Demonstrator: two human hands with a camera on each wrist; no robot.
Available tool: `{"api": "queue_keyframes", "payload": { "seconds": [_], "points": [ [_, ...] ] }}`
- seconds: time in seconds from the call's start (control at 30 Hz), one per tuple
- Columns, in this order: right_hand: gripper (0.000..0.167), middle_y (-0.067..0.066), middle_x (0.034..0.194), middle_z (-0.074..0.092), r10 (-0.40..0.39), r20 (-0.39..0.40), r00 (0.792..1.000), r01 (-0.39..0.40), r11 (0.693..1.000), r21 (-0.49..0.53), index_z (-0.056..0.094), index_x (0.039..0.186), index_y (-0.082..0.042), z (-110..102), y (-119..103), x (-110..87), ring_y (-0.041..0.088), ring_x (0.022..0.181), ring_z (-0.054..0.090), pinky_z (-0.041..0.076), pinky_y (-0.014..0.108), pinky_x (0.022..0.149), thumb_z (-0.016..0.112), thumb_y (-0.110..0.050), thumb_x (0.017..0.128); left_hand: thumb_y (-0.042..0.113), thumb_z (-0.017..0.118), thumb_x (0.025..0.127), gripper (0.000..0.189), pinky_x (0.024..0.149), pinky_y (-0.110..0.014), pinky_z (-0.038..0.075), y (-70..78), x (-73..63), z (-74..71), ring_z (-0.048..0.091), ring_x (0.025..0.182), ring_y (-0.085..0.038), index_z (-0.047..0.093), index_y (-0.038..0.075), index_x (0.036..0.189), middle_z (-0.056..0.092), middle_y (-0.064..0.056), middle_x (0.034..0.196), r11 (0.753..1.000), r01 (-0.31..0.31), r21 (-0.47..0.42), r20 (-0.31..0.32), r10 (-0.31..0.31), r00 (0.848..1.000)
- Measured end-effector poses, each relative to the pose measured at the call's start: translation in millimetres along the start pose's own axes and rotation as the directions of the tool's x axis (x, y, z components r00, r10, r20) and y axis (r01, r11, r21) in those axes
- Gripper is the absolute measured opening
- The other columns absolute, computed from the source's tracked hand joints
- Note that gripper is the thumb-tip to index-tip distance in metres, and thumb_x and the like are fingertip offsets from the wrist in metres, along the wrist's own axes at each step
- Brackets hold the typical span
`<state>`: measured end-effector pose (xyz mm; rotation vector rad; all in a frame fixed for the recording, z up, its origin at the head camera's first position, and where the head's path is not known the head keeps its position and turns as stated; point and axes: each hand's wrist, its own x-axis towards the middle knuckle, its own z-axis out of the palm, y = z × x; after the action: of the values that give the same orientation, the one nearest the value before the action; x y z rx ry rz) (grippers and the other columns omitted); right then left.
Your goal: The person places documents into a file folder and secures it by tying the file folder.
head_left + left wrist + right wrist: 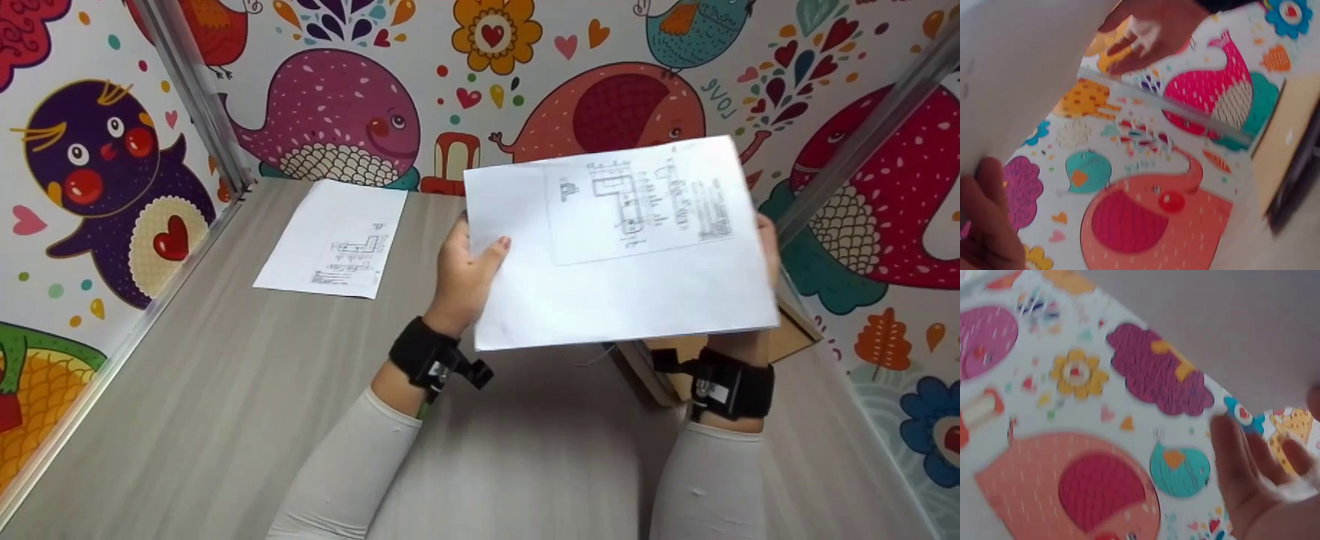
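Observation:
A white sheet of paper (525, 300) printed with a technical drawing is held up, tilted, in front of me; whether more sheets lie beneath it, I cannot tell. My left hand (461, 281) pinches its left edge, thumb on the printed face and fingers behind. At the right edge is my right hand (768, 251), mostly hidden by the paper in the head view. The right wrist view shows that hand's fingers (1235, 461) extended and loosely bent behind the paper. Another printed sheet (315, 240) lies flat on the table at the back left.
A brown, board-like object with a raised edge (799, 330) lies on the table at the right, partly under the paper and right wrist. Cartoon-patterned walls (495, 97) with metal corner posts (191, 90) enclose the grey wood-grain table (225, 390).

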<state>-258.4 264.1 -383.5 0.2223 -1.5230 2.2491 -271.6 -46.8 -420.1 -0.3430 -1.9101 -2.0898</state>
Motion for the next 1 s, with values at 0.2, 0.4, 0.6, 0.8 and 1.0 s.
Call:
{"api": "queue_keyframes", "payload": {
  "seconds": [0.2, 0.4, 0.6, 0.8, 1.0],
  "points": [
    [0.038, 0.004, 0.112, 0.071, 0.271, 0.180, 0.946, -0.201, 0.921, -0.335, 0.051, 0.143, -0.012, -32.2, 9.4, 17.1, 0.014, 0.085, 0.074, 0.063, 0.027, 0.072, 0.044, -0.036, 0.115, 0.008, 0.067, 0.101, 0.046, 0.111, -0.050, 0.053, -26.3, -3.5, -34.7, 0.063, 0.129, -0.034, 0.057, -0.002, 0.144, 0.066, -0.019, 0.138, 0.994, 0.067, 0.085, -0.036, -0.064, 0.997],
    [0.065, 0.022, 0.136, 0.059, 0.502, 0.093, 0.860, -0.137, 0.403, -0.905, 0.039, 0.156, -0.004, -57.8, 11.5, 17.7, 0.030, 0.113, 0.068, 0.062, 0.043, 0.095, 0.054, -0.046, 0.109, 0.008, 0.066, 0.100, 0.050, 0.112, -0.047, 0.052, -50.4, -10.0, -55.0, 0.065, 0.130, -0.034, 0.056, -0.003, 0.148, 0.067, -0.020, 0.141, 0.947, 0.278, 0.163, -0.088, -0.266, 0.960],
    [0.078, 0.033, 0.152, 0.048, 0.585, 0.121, 0.802, 0.030, 0.163, -0.986, 0.034, 0.161, -0.005, -52.8, 38.1, 10.2, 0.050, 0.128, 0.053, 0.051, 0.068, 0.104, 0.070, -0.038, 0.100, 0.010, 0.065, 0.101, 0.052, 0.110, -0.046, 0.054, -59.5, -6.3, -56.9, 0.065, 0.129, -0.033, 0.054, -0.002, 0.150, 0.066, -0.019, 0.143, 0.893, 0.396, 0.216, -0.115, -0.379, 0.918],
    [0.100, 0.041, 0.157, 0.039, 0.676, 0.096, 0.731, 0.092, 0.043, -0.995, 0.025, 0.166, -0.001, -44.5, 70.3, 4.0, 0.058, 0.134, 0.047, 0.047, 0.073, 0.105, 0.082, -0.028, 0.088, 0.012, 0.064, 0.102, 0.049, 0.101, -0.042, 0.057, -57.4, -6.8, -60.3, 0.069, 0.119, -0.031, 0.055, 0.001, 0.149, 0.069, -0.017, 0.136, 0.866, 0.449, 0.221, -0.090, -0.441, 0.893],
    [0.113, 0.050, 0.165, 0.002, 0.759, 0.050, 0.650, 0.084, -0.007, -0.996, 0.008, 0.169, 0.001, -50.8, 73.6, 7.7, 0.065, 0.134, 0.045, 0.057, 0.061, 0.090, 0.080, -0.011, 0.083, 0.012, 0.064, 0.101, 0.050, 0.090, -0.038, 0.060, -54.0, -10.9, -61.7, 0.071, 0.109, -0.029, 0.055, 0.001, 0.149, 0.070, -0.018, 0.132, 0.843, 0.504, 0.187, -0.087, -0.497, 0.863]
  ]
}}
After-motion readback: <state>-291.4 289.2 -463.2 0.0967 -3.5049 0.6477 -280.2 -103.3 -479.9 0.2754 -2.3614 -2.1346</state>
